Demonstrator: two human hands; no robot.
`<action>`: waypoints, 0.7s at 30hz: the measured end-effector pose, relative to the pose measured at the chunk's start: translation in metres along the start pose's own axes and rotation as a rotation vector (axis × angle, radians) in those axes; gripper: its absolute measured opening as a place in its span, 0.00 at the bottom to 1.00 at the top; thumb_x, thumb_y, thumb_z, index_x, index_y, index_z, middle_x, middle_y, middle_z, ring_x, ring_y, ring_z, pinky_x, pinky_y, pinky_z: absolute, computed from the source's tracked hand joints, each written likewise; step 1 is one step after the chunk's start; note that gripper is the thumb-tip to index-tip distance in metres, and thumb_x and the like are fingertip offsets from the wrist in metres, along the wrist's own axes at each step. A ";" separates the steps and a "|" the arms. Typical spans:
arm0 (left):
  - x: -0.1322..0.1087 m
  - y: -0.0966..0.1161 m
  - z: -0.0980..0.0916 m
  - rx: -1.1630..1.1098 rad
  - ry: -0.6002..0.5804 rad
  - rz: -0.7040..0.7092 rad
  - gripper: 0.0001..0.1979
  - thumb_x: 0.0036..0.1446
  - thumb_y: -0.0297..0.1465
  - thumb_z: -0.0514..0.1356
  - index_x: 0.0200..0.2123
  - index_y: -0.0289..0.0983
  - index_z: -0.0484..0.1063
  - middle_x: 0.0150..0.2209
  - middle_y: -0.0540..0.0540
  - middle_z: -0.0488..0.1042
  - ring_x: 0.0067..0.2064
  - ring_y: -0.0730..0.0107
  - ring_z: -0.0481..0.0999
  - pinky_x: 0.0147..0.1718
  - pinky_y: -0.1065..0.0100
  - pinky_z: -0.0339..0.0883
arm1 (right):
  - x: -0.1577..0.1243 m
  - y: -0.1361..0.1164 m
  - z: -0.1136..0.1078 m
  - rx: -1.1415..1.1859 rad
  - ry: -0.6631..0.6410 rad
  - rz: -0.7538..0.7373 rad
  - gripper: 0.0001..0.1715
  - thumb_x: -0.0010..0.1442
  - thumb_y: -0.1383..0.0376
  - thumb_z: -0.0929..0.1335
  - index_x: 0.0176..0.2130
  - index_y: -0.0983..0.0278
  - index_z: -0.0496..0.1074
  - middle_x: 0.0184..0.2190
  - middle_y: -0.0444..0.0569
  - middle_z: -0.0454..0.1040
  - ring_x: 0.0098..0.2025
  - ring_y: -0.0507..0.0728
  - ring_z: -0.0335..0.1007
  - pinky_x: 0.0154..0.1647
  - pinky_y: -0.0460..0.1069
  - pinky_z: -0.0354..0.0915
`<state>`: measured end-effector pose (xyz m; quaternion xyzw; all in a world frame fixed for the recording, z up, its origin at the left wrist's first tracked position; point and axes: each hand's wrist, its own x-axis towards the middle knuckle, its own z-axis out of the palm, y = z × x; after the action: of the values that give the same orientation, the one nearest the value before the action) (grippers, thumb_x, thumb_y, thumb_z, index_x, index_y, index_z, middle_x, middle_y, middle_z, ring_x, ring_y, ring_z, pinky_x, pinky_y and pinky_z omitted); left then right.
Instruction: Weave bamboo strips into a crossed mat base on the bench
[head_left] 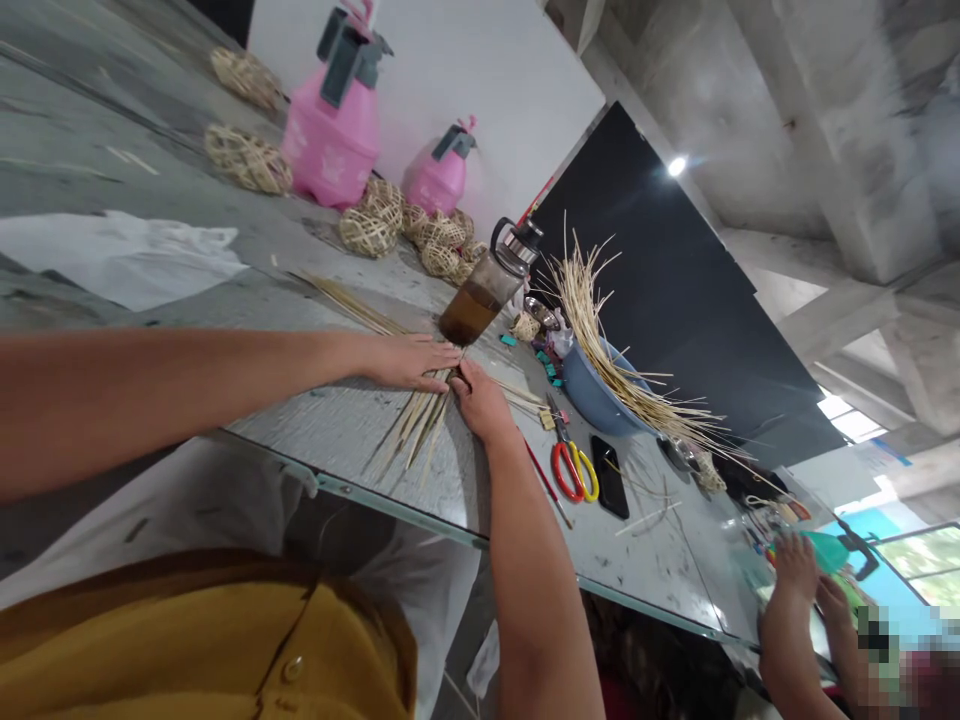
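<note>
My left hand (pixel 412 362) lies flat across a crossing of thin bamboo strips (pixel 418 425) on the table, its fingers stretched toward the right. Close beside its fingertips, my right hand (pixel 481 400) has its thumb and fingers closed at the same crossing, gripping the strips there. Strips fan out toward the table's front edge, and a longer bundle (pixel 352 305) runs to the back left. Other ends stick out to the right of my right hand. The crossing itself is partly hidden under my fingers.
Just behind my hands stands a bottle of brown liquid (pixel 484 295). Scissors (pixel 574 470), a phone (pixel 609 478) and a blue basin (pixel 600 395) of strips are at right. Pink sprayers (pixel 334 135) and woven balls (pixel 247 158) line the back. Another person's hands (pixel 796 575) work far right.
</note>
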<state>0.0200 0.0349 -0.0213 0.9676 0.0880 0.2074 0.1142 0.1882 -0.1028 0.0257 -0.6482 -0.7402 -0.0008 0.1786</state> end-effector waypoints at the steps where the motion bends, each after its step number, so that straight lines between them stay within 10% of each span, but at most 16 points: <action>1: 0.000 0.000 0.000 0.001 0.005 0.000 0.38 0.64 0.52 0.49 0.68 0.32 0.59 0.67 0.35 0.59 0.68 0.50 0.58 0.67 0.54 0.46 | 0.001 0.000 0.001 0.016 -0.013 -0.002 0.29 0.68 0.62 0.61 0.64 0.70 0.65 0.65 0.58 0.63 0.69 0.56 0.56 0.70 0.53 0.54; 21: -0.004 0.003 -0.001 0.065 0.015 -0.126 0.45 0.61 0.58 0.50 0.68 0.28 0.57 0.68 0.30 0.56 0.69 0.43 0.55 0.66 0.53 0.45 | -0.005 -0.019 -0.015 -0.172 -0.141 0.103 0.39 0.64 0.54 0.51 0.67 0.64 0.62 0.68 0.50 0.58 0.71 0.49 0.49 0.70 0.47 0.48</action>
<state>0.0158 0.0316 -0.0210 0.9617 0.1562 0.2042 0.0949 0.1745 -0.1139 0.0427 -0.6969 -0.7137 -0.0097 0.0697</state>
